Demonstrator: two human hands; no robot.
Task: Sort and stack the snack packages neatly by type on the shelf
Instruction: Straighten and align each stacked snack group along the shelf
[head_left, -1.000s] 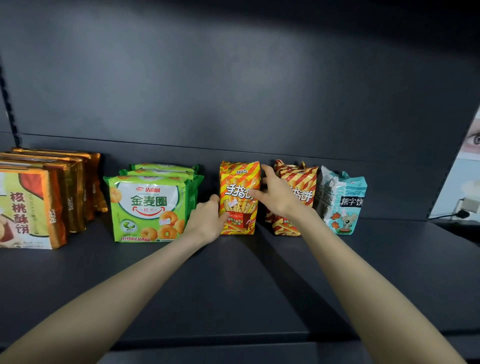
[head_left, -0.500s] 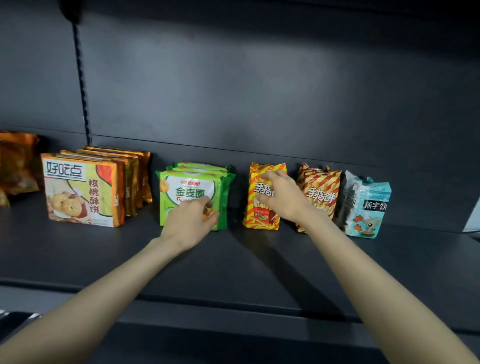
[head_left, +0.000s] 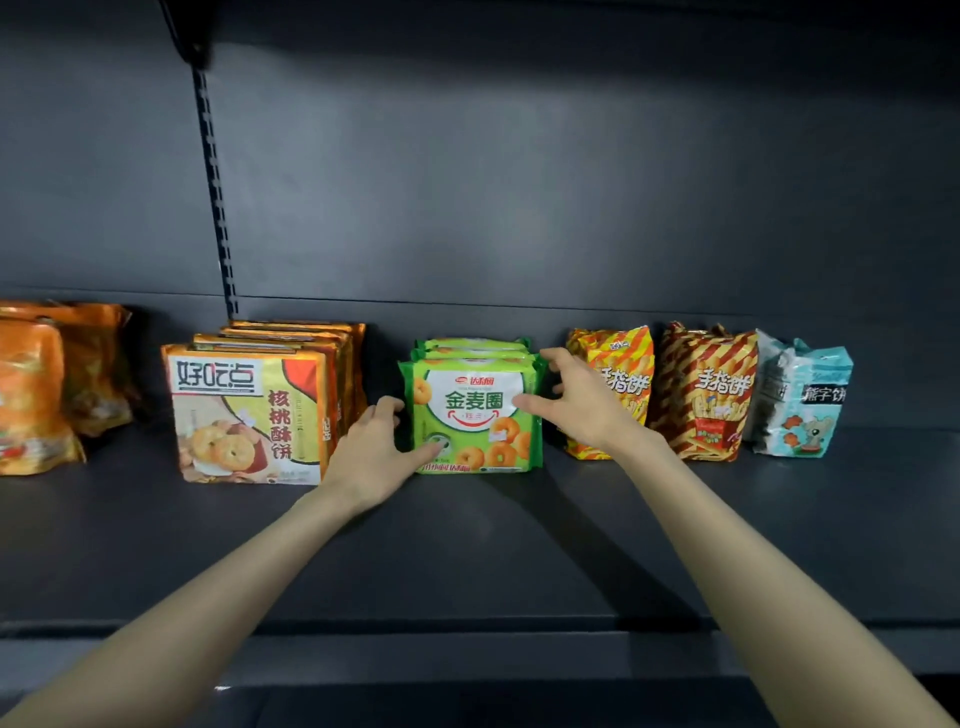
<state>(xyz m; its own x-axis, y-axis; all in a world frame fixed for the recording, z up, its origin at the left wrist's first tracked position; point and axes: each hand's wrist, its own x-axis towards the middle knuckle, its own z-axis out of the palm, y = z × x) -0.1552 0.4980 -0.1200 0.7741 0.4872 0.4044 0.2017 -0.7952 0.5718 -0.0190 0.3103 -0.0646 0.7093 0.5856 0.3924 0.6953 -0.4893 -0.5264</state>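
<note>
A row of upright green ring-biscuit packs (head_left: 475, 410) stands mid-shelf. My left hand (head_left: 376, 452) touches the front pack's lower left edge, thumb on its face. My right hand (head_left: 574, 402) clasps the right side of the green row, fingers over the top, thumb on the front. To the right stand a yellow-orange fries-snack bag (head_left: 623, 374), a red-striped fries-snack bag (head_left: 709, 392) and a teal bear-biscuit bag (head_left: 802, 402). To the left stands a row of orange walnut-cookie packs (head_left: 249, 410).
More orange bags (head_left: 47, 384) sit at the far left. The dark shelf board (head_left: 467, 545) stretches toward me, its front lip (head_left: 467, 626) below. A slotted upright rail (head_left: 215, 197) runs up the back panel.
Both hands moved left off the yellow-orange fries-snack bag and now clasp the green ring-biscuit row from both sides. The view panned left, revealing more orange bags.
</note>
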